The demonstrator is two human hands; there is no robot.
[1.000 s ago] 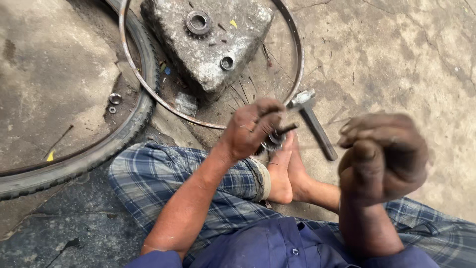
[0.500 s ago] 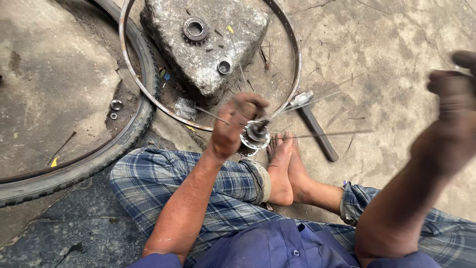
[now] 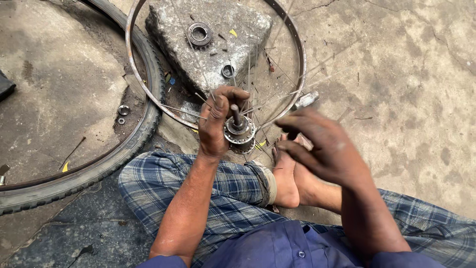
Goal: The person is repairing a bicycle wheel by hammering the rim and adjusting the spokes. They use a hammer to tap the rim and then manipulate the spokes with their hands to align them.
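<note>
Left hand (image 3: 218,121) wrapped around the wheel hub (image 3: 240,133), thumb and fingers pinching its near side, axle stub pointing up. Hub sits just in front of the bare feet (image 3: 292,173), inside the near arc of the bare metal rim (image 3: 148,97), with loose spokes (image 3: 263,106) fanning away from it. Compared with half a second ago, right hand (image 3: 322,149) down from high at the right and now hovering just right of the hub, fingers loosely spread and blurred, holding nothing that can be made out; judged to be reaching in toward the hub or a spoke. Beyond the hub, a stone block (image 3: 213,44) carrying a sprocket (image 3: 199,33) crowds the far side of the rim. Left of the hub, a tyre (image 3: 124,149) curves past; small nuts (image 3: 123,110) lie beyond it. Right of the hub, open cracked floor (image 3: 406,89) leaves free room.
</note>
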